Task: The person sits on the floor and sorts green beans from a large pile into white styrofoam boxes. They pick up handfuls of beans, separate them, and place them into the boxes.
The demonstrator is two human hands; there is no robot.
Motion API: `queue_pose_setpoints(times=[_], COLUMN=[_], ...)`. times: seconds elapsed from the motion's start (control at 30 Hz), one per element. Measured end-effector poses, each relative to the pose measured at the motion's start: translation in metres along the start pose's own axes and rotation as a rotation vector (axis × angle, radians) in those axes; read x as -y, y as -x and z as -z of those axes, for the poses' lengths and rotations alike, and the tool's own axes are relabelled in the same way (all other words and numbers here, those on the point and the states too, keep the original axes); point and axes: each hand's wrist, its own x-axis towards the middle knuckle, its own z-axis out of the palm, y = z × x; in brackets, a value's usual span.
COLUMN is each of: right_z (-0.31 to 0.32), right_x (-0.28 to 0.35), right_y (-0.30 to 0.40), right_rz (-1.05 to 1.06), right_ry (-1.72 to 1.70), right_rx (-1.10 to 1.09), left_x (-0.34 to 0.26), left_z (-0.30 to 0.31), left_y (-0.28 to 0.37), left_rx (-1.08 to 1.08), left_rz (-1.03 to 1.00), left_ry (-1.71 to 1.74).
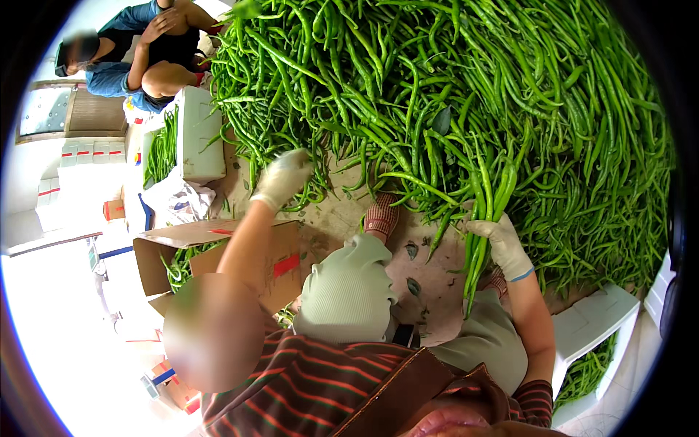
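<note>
A huge heap of long green chili peppers fills the upper and right part of the view. My right hand, in a pale glove with a blue cuff edge, is closed around a bunch of long green peppers that point up and down from the fist. At the heap's left lower edge is my left hand, also in a pale glove and slightly blurred; whether its fingers hold a pepper cannot be told. Loose peppers lie just beside it.
An open cardboard box with peppers stands by my left arm. White foam boxes holding peppers stand at upper left and lower right. Another person crouches at upper left. Fallen leaves lie on the floor near my feet.
</note>
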Motion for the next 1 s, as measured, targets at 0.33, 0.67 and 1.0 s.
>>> queue_pose_setpoints(times=[0.33, 0.67, 1.0], right_z=[0.012, 0.003, 0.005], right_x=[-0.024, -0.032, -0.034], right_y=[-0.017, -0.018, -0.018], right_rz=[-0.078, -0.089, -0.051], right_ry=[-0.1, -0.131, -0.15], right_rx=[-0.139, -0.096, -0.167], left_x=[-0.047, -0.062, -0.09], left_z=[-0.204, -0.176, -0.113], left_y=[-0.149, -0.11, -0.09], left_rx=[-0.433, -0.38, -0.109], left_rz=[0.034, 0.118, -0.113], left_ry=[1.0, 1.268, 1.082])
